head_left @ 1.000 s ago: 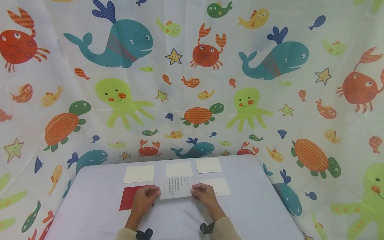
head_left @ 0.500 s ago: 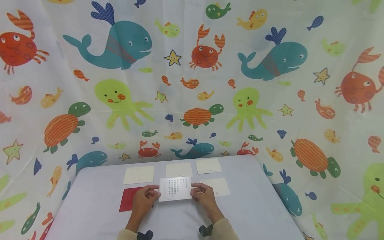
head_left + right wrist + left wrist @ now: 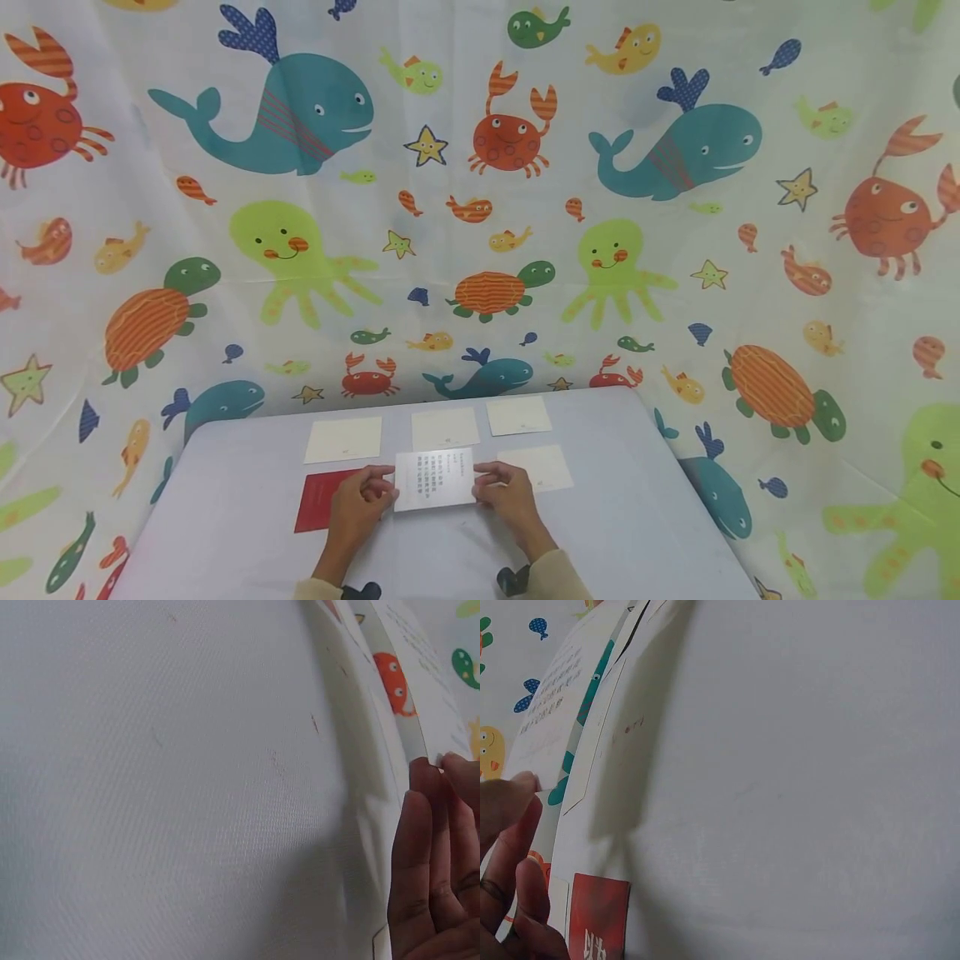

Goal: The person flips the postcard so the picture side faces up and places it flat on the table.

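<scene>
- Right of the red card (image 3: 313,504), raised above the table (image 3: 600,533): one printed card (image 3: 433,480), white, oblong, smooth-faced, with lines of small dark characters.
- Grip, side nearest the red card: your left hand (image 3: 358,504) pinches the printed card's left short edge.
- Grip, side farther from the red card: your right hand (image 3: 510,496) pinches the opposite short edge.
- Risk, slip: both holds take little more than the margins; uneven pull could free one end and let the card drop.
- Risk, crease: thin stock; pushing your hands together would likely buckle it. Both wrist views suggest a slight bow, though their oblique angle makes this hard to judge.
- Risk, disturbance: your left hand overlaps the red card in the head view; lowering it there could nudge that card askew.
- Directly beyond the red card: first cream card (image 3: 342,440), flat, matte, plain but for a tiny mark.
- Beyond and right of the red card: second cream card (image 3: 444,427), then third cream card (image 3: 519,415).
- Well right of the red card: fourth cream card (image 3: 540,462), partly behind your right hand.
- Beneath the red card: pale tabletop, finely textured, lightly scuffed.
</scene>
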{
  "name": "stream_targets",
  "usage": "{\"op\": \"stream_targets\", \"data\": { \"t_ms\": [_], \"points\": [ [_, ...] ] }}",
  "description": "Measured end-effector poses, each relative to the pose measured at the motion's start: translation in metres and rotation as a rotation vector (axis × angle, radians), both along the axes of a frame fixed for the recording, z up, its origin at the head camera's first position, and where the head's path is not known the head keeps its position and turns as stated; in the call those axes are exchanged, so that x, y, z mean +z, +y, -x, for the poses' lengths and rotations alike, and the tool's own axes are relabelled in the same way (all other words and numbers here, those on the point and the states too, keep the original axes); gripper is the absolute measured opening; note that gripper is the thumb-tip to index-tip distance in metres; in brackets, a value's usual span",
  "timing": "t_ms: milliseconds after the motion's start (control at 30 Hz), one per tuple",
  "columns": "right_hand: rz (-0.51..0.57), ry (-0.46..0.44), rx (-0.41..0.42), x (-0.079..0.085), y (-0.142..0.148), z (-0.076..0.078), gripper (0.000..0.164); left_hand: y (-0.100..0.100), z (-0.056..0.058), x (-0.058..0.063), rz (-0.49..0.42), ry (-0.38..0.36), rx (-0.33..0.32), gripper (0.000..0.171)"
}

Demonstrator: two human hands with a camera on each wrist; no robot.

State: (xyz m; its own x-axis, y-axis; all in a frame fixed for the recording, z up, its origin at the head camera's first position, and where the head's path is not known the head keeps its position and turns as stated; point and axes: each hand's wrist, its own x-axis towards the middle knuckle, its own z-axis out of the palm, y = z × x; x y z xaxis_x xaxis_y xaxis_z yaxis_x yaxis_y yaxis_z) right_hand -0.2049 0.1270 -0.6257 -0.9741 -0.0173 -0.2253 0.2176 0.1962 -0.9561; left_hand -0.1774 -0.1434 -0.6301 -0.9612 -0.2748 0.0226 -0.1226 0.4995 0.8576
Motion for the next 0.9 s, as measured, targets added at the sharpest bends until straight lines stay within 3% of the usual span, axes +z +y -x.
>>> {"op": "stream_targets", "data": {
  "t_ms": [567, 900],
  "points": [
    [-0.224, 0.023, -0.023, -0.007, -0.008, 0.003, 0.034, 0.002, 0.005, -0.01, 0.093, -0.031, 0.002, 0.029],
    [-0.33, 0.136, -0.018, -0.013, -0.013, 0.002, 0.035, 0.004, 0.0, -0.011, 0.19, -0.043, 0.011, 0.035]
  ]
}}
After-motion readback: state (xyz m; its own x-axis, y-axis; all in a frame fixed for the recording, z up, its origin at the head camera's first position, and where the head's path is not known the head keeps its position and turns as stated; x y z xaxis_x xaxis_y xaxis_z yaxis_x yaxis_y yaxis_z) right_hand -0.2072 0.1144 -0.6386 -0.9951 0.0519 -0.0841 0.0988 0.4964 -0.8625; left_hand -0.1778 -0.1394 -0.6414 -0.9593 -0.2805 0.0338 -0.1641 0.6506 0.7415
